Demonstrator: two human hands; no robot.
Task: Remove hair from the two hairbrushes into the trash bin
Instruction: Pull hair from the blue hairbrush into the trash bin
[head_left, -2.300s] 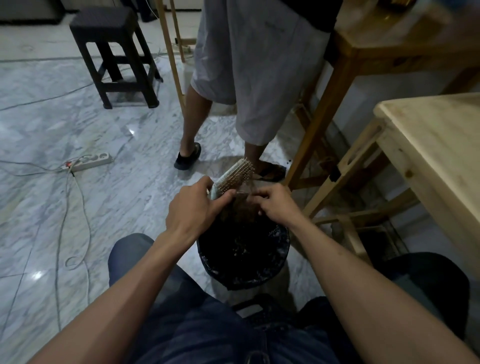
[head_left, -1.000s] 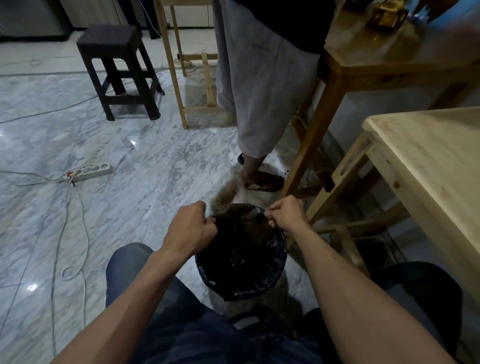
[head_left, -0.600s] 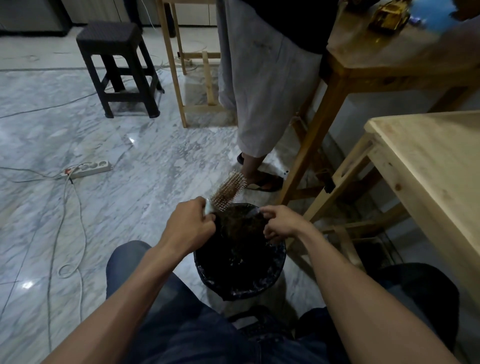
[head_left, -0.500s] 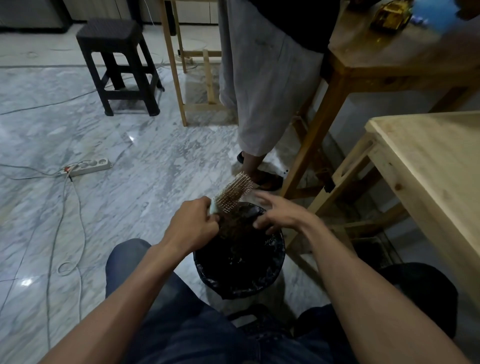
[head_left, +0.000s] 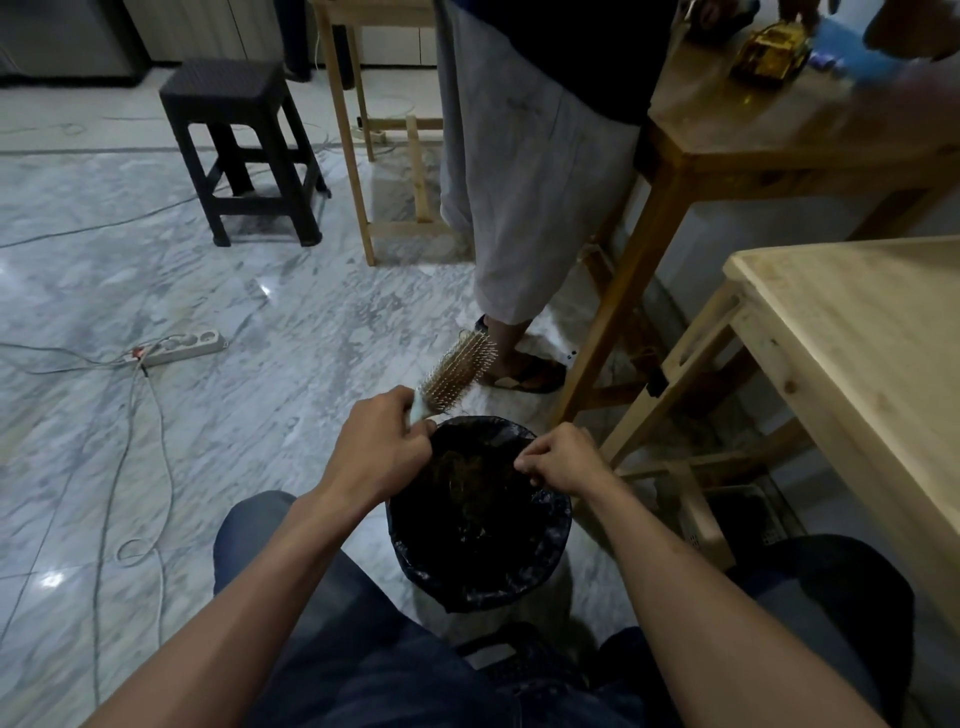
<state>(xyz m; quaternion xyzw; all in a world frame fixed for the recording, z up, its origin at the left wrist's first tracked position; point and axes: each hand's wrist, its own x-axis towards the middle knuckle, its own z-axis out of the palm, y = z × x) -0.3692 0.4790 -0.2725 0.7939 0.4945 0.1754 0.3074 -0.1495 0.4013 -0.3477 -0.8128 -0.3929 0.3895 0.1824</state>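
My left hand grips the handle of a hairbrush whose bristled head points up and away, just beyond the far left rim of the trash bin. The bin is round, lined with a black bag, and stands on the floor between my knees. Brownish hair lies inside it. My right hand hovers over the bin's right rim with its fingertips pinched together; I cannot tell if strands are in them. Only one hairbrush is in view.
A person in light shorts stands just past the bin, a sandalled foot close to the brush. Wooden tables stand on the right, a black stool at the back left. A power strip and cables lie on the marble floor.
My right hand has drawn back from the brush head to the bin's right rim and closed its fingers. The brush has tilted a little farther up and away.
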